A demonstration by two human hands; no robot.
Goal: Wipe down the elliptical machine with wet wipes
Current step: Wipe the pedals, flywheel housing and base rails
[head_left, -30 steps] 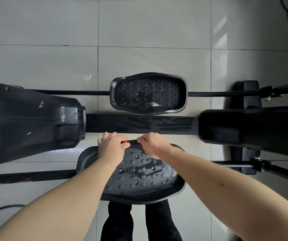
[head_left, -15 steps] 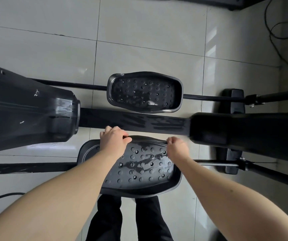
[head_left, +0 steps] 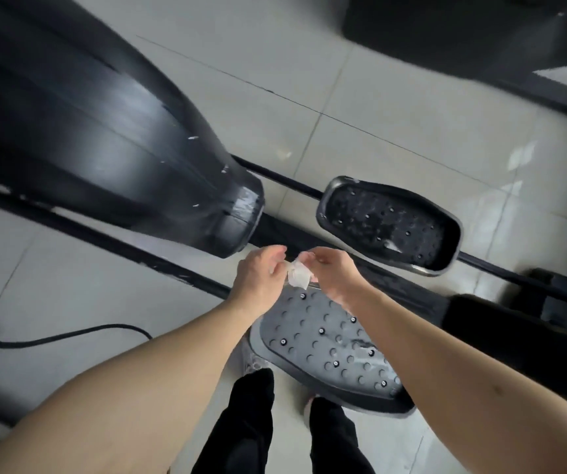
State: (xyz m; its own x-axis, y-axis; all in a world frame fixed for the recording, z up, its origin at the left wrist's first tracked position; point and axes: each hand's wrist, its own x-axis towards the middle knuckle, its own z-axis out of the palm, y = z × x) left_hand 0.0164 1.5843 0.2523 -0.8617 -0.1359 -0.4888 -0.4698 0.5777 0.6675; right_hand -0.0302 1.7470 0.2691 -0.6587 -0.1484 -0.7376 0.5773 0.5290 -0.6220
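Both hands are off the machine and meet mid-frame, just above the top end of the near pedal [head_left: 323, 340], a dark grey oval plastic footplate with raised studs. The right hand [head_left: 336, 273] pinches the crumpled white wet wipe [head_left: 298, 278] by its top edge, thumb and forefinger clamped on it, wad hanging below. The left hand [head_left: 258, 273] has its fingers curled in against the wipe's left edge. With the motion blur I cannot tell whether it grips or only touches.

My read: the wipe is in the air between the hands for refolding or turning to a fresh face, not wiping right now. The near pedal shows wet streaks at its lower right, so I judge it mostly done.

The far pedal [head_left: 388, 227], the same studded oval in black, sits right of centre with a shiny wet patch. A glossy black plastic flywheel housing [head_left: 121, 148] fills the upper left, with a streaky sheen and small white flecks. A black centre beam [head_left: 412, 292] runs between the pedals. Also in frame:
- pale grey tiled floor [head_left: 377, 97] underneath
- thin black cable [head_left: 70, 333], lower left
- black trouser legs [head_left: 244, 425], bottom centre

Next surface is likely the beam or housing, closest to the hands.
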